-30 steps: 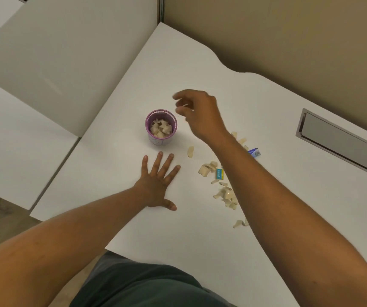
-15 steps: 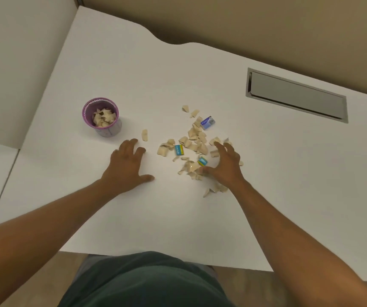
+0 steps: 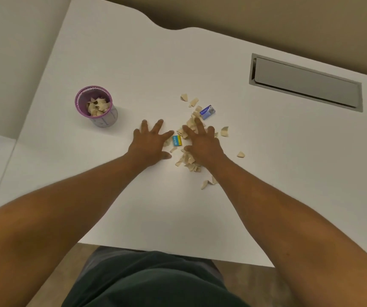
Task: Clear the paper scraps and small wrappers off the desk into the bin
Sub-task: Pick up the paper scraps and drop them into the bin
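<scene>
A small purple bin (image 3: 96,107) stands on the white desk (image 3: 133,63) at the left, partly filled with beige paper scraps. A loose pile of beige scraps (image 3: 188,161) lies mid-desk. A blue and yellow wrapper (image 3: 177,140) lies between my hands, and a blue wrapper (image 3: 208,112) sits at the pile's far edge. My left hand (image 3: 150,144) rests flat on the desk, fingers spread, just left of the pile. My right hand (image 3: 202,144) lies flat on top of the scraps, fingers apart, hiding some of them.
A grey rectangular cable hatch (image 3: 306,83) is set into the desk at the back right. Stray scraps (image 3: 240,154) lie to the right of the pile. A beige partition wall runs behind the desk. The desk's front edge is near my body.
My right hand went from above the bin down onto the scrap pile and now lies flat on it. My left hand slid right, closer to the pile.
</scene>
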Demonstrator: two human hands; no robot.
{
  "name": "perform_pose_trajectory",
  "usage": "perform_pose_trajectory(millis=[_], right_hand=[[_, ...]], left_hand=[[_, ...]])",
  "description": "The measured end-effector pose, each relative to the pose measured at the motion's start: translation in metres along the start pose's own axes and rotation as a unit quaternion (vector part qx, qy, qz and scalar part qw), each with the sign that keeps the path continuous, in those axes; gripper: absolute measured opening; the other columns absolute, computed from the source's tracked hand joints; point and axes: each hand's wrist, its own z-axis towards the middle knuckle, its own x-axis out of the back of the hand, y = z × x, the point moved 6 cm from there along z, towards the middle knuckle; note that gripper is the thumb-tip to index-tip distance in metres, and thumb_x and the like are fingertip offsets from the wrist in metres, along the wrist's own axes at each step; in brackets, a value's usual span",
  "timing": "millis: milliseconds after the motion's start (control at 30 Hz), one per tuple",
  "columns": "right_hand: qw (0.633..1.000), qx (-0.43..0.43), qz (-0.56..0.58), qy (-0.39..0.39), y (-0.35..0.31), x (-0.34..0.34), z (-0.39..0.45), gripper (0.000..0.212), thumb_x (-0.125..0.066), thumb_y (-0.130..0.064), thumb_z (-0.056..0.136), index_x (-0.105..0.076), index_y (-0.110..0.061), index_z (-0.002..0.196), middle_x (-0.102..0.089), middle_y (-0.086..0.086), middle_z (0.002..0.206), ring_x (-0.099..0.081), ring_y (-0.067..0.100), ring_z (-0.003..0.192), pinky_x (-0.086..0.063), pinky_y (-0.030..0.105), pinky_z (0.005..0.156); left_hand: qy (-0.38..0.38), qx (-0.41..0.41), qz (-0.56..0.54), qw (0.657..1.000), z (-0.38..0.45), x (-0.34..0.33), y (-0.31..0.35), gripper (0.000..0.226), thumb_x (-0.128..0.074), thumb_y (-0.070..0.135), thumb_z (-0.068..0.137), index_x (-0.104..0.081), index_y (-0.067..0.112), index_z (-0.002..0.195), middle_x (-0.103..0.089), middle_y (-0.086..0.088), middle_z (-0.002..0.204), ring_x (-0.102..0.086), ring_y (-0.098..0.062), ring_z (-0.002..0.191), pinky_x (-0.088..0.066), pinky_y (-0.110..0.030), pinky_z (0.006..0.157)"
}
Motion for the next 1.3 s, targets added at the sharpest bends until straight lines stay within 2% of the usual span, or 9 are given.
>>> perform_pose_trajectory(millis=[100,200,400,533,700,833,900,1067,1300], right_hand=[[0.999,0.015,-0.025,0.029,-0.003,0.004,-0.009,0.054,-0.057,-0.015,0.098,-0.041,-0.029,0.147,-0.027,0.005,0.16,-0.04,0.035,0.127,-0.055,0.041,0.079],[0.999,0.026,-0.005,0.046,-0.004,0.006,-0.017,0.037,-0.051,0.0,0.092,-0.058,-0.017,0.124,-0.048,0.008,0.136,-0.047,0.031,0.116,-0.053,0.04,0.077],[0.998,0.011,0.04,0.054,0.0,0.008,-0.01,0.021,-0.058,0.003,0.087,-0.072,-0.006,0.101,-0.065,0.013,0.108,-0.062,0.03,0.102,-0.05,0.034,0.077],[0.978,-0.073,0.173,0.094,0.01,0.02,-0.008,0.025,-0.06,0.0,0.087,-0.079,-0.005,0.102,-0.077,0.011,0.104,-0.071,0.027,0.099,-0.058,0.036,0.088],[0.929,-0.132,0.316,0.142,0.019,0.033,-0.016,0.013,-0.073,-0.01,0.089,-0.081,-0.012,0.098,-0.079,0.003,0.099,-0.071,0.019,0.098,-0.059,0.034,0.092],[0.896,-0.146,0.386,0.164,0.017,0.049,-0.022,0.011,-0.076,-0.011,0.088,-0.081,-0.012,0.098,-0.079,0.0,0.096,-0.067,0.002,0.083,-0.046,-0.001,0.072],[0.883,-0.14,0.415,0.17,0.011,0.056,-0.022,0.01,-0.079,-0.014,0.087,-0.082,-0.014,0.097,-0.078,-0.002,0.093,-0.064,-0.006,0.079,-0.042,-0.006,0.066],[0.869,-0.106,0.459,0.152,-0.024,0.069,-0.018,0.006,-0.082,-0.02,0.083,-0.082,-0.021,0.09,-0.078,-0.009,0.088,-0.071,0.002,0.092,-0.055,0.015,0.083],[0.866,-0.036,0.484,0.116,-0.096,0.095,-0.002,0.009,-0.081,-0.019,0.081,-0.083,-0.019,0.089,-0.08,-0.008,0.087,-0.074,0.007,0.088,-0.06,0.031,0.087]], left_hand=[[0.068,-0.021,-0.018,0.997,-0.01,0.007,0.006,0.052,-0.065,0.04,0.095,-0.053,0.025,0.143,-0.042,-0.011,0.153,-0.043,-0.038,0.129,-0.052,-0.046,0.089],[0.086,-0.01,-0.045,0.995,-0.016,0.002,0.005,0.027,-0.057,0.014,0.099,-0.066,0.013,0.124,-0.052,-0.011,0.133,-0.048,-0.032,0.117,-0.048,-0.037,0.067],[0.092,-0.015,-0.056,0.994,-0.013,-0.006,-0.003,0.027,-0.052,-0.001,0.092,-0.073,0.009,0.106,-0.06,-0.011,0.1,-0.057,-0.03,0.092,-0.05,-0.04,0.067],[0.118,0.011,-0.164,0.979,-0.012,-0.001,-0.016,0.028,-0.057,0.005,0.096,-0.075,0.01,0.116,-0.07,-0.012,0.107,-0.065,-0.032,0.099,-0.047,-0.032,0.079],[0.141,0.1,-0.376,0.91,-0.025,0.014,-0.038,0.016,-0.069,0.0,0.089,-0.08,0.008,0.098,-0.078,-0.012,0.096,-0.072,-0.02,0.069,-0.055,-0.02,0.066],[0.229,0.122,-0.466,0.846,-0.049,0.055,-0.053,0.005,-0.08,0.013,0.086,-0.082,0.013,0.09,-0.079,0.0,0.09,-0.071,-0.01,0.081,-0.053,-0.016,0.076],[0.283,0.132,-0.514,0.799,-0.065,0.081,-0.07,0.003,-0.079,0.012,0.085,-0.081,0.013,0.087,-0.077,0.005,0.084,-0.071,-0.004,0.078,-0.05,-0.012,0.073],[0.408,0.216,-0.495,0.736,-0.087,0.127,-0.146,0.006,-0.079,0.022,0.083,-0.082,0.017,0.085,-0.077,0.009,0.083,-0.07,-0.003,0.077,-0.054,-0.015,0.078],[0.357,0.245,-0.419,0.798,-0.068,0.122,-0.183,0.009,-0.078,0.022,0.082,-0.08,0.017,0.09,-0.077,0.003,0.087,-0.071,-0.015,0.083,-0.056,-0.027,0.078]])
